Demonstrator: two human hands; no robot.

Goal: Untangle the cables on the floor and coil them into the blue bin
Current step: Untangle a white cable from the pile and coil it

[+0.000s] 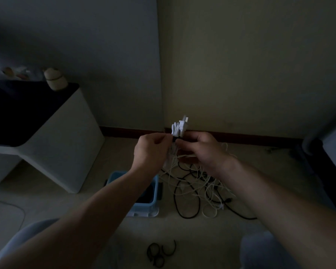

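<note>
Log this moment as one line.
left hand, right hand: grip white coil | bin: beside tangle | tangle: on floor

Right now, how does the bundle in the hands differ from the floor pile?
The bundle is folded tight, held up by the left hand and right hand; the pile sprawls loose on the floor. The bundle is white; the pile mixes white and black. Both are cables.

Blue bin point(145, 211) half hidden behind left forearm point(113, 197); cabinet-top items point(54, 79) blurred.
</note>
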